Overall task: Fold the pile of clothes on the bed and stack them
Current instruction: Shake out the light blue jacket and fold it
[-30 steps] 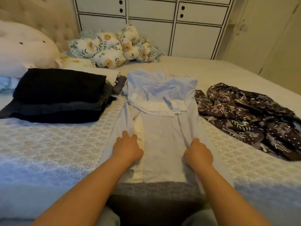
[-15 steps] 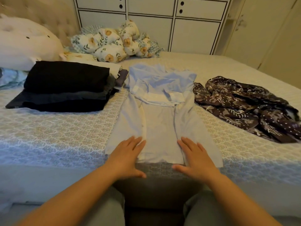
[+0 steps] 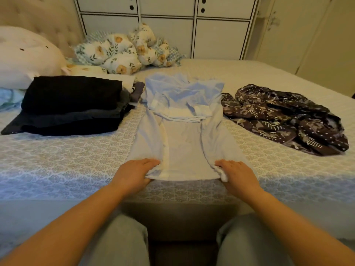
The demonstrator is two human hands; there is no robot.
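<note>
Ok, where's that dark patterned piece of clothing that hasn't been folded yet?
In the head view, the dark patterned garment lies crumpled on the right side of the bed, just right of the light blue shirt that both hands are gripping.

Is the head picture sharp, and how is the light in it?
Head view: dim warm light, soft all over and without glare; the wide lens bows the cabinet lines; the shirt and both hands, left and right, are clear enough; detail in the dark stack is lost.

Both hands (image 3: pixel 134 173) gripping blue shirt (image 3: pixel 182 131) hem
</note>
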